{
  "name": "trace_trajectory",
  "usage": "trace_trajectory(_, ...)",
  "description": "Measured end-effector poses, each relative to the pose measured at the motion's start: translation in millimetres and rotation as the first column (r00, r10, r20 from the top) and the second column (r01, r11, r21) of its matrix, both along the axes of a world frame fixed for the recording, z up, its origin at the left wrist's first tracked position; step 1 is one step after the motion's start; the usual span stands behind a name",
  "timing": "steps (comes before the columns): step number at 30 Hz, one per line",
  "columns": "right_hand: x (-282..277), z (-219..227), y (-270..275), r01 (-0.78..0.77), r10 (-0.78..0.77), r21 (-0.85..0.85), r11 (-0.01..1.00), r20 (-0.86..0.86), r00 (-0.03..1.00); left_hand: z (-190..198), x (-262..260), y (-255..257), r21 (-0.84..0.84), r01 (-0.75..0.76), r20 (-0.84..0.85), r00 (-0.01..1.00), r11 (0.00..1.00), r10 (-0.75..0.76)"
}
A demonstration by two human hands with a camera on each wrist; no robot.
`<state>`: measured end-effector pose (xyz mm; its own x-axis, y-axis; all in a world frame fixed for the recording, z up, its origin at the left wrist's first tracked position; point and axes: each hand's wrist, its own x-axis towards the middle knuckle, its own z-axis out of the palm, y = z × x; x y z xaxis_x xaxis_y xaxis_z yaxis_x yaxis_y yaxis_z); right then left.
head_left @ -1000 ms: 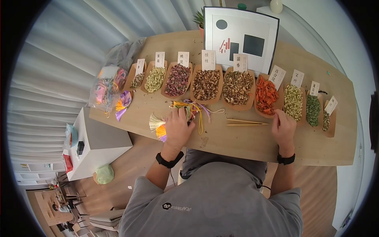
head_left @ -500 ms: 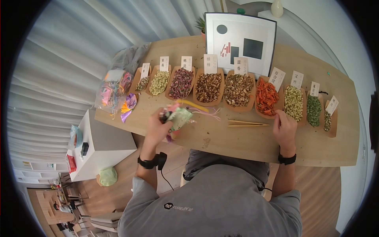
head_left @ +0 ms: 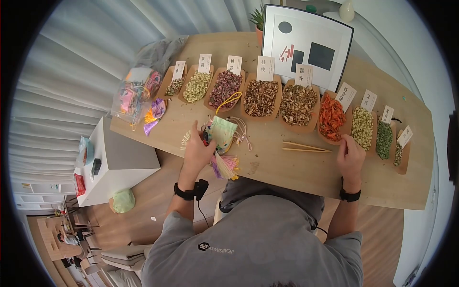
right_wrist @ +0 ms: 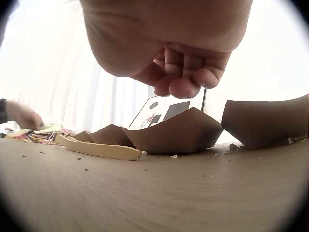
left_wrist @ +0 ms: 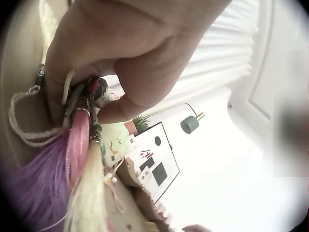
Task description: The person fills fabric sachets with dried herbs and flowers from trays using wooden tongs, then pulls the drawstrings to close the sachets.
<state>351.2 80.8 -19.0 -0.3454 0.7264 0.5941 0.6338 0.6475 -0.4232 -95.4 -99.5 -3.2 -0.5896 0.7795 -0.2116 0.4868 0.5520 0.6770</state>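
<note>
My left hand (head_left: 197, 149) grips a bunch of small tasselled cloth pouches near the table's front edge. A pale green pouch (head_left: 223, 131) with a yellow loop stands out to the right of the fingers, and cream, pink and purple tassels (head_left: 226, 165) spread below it. In the left wrist view, the thumb and fingers pinch the bunch at its beaded cords, above a purple tassel (left_wrist: 43, 169). My right hand (head_left: 351, 154) holds nothing, its fingers loosely curled beside the paper tray of orange dried petals (head_left: 331, 117). Wooden tweezers (head_left: 306, 147) lie to its left.
Several brown paper trays of dried herbs and flowers, each with a label card, curve across the table (head_left: 282, 167). A clear bag of colourful cords (head_left: 136, 98) and a purple-orange tasselled pouch (head_left: 154, 116) lie at the left. A framed picture (head_left: 308, 45) stands behind.
My left hand has picked up the bunch of pouches from the table and turned it, so the green pouch shows and the tassels point to the front. My right hand stays by the orange petals.
</note>
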Motion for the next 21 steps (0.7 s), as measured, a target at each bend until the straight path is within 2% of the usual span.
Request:
trace_trajectory(1, 0, 0, 0, -0.003, 0.003, -0.002, 1.0, 0.003, 1.0, -1, 6, -3, 0.146, 0.082, -0.319, 0.947, 0.986, -0.032)
trace_trajectory(2, 0, 1, 0, 0.0, 0.0, -0.006, 1.0, 0.013, 1.0, -1, 10, -4, 0.253, 0.204, -0.607, 0.795, 0.946, -0.009)
trace_trajectory(6, 2, -2, 1, -0.001, 0.001, 0.002, 1.0, 0.035, 0.999, 4, 14, 2, 0.296, 0.222, -0.539, 0.842, 0.929, -0.03)
trace_trajectory(8, 2, -3, 1, -0.002, 0.002, -0.01, 1.0, 0.031, 1.0, -8, 9, 5, 0.18, 0.225, -0.378, 0.915, 0.958, -0.144)
trace_trajectory(9, 2, -3, 1, 0.002, -0.001, -0.018, 1.0, 0.022, 1.0, -13, 8, 6, 0.181, 0.228, -0.376, 0.915, 0.957, -0.147)
trace_trajectory(11, 1, -1, 0, 0.008, -0.007, -0.017, 1.0, 0.011, 1.0, -18, 8, 10, 0.227, 0.13, -0.316, 0.947, 0.965, -0.053)
trace_trajectory(12, 1, 0, 0, 0.006, -0.007, -0.018, 1.0, -0.001, 1.0, -20, 8, 10, 0.229, 0.139, -0.316, 0.947, 0.964, -0.061)
trace_trajectory(14, 2, 0, -1, 0.013, -0.012, -0.019, 1.0, 0.004, 1.0, -21, 6, 8, 0.275, 0.029, -0.221, 0.975, 0.961, 0.034)
trace_trajectory(15, 2, 1, -1, 0.009, -0.009, -0.022, 1.0, 0.008, 1.0, -28, 2, 6, 0.277, 0.033, -0.221, 0.975, 0.96, 0.03)
trace_trajectory(17, 3, 0, -1, 0.009, -0.009, -0.017, 1.0, 0.007, 1.0, -35, -1, 5, 0.455, 0.098, -0.292, 0.955, 0.885, 0.045)
trace_trajectory(18, 3, 0, -1, 0.006, -0.006, -0.016, 1.0, 0.009, 1.0, -38, -3, 2, 0.457, 0.099, -0.292, 0.955, 0.884, 0.044)
trace_trajectory(20, 1, 0, 1, -0.002, 0.002, 0.039, 0.999, -0.003, 1.0, -20, 4, 0, 0.484, 0.202, -0.502, 0.861, 0.851, 0.08)
trace_trajectory(21, 1, 0, 1, -0.01, 0.012, 0.09, 0.996, -0.012, 1.0, -14, 7, -2, 0.486, 0.203, -0.501, 0.862, 0.85, 0.081)
